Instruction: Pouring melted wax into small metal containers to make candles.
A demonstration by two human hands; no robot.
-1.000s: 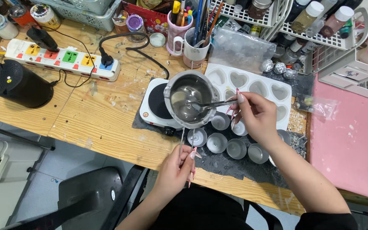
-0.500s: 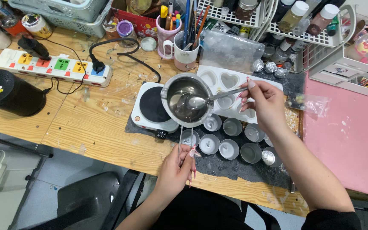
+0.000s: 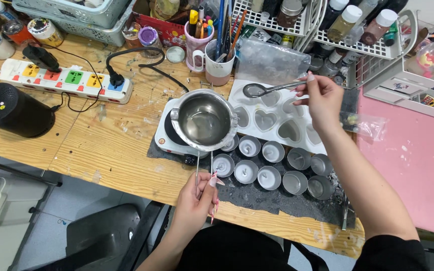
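Observation:
My left hand [image 3: 197,198] grips the thin wire handle of a steel melting pot [image 3: 204,120] that sits on a small white hot plate [image 3: 169,135]. The pot holds a little clear liquid. My right hand [image 3: 322,98] holds a metal spoon [image 3: 259,90] by its handle, lifted out of the pot, with its bowl over the white heart-shaped mould [image 3: 277,118]. In front of the pot stand several small round tins [image 3: 257,168] with wicks on a dark mat [image 3: 287,198].
A white power strip [image 3: 66,80] with coloured switches and a black round speaker [image 3: 13,110] lie at the left on the wooden table [image 3: 101,155]. Cups of pens [image 3: 217,55], baskets and white wire racks [image 3: 347,30] line the back. A pink surface [image 3: 413,155] lies at the right.
My right hand has lifted the spoon out of the pot and carried it up and to the right, over the heart mould. My left hand keeps its hold on the pot handle.

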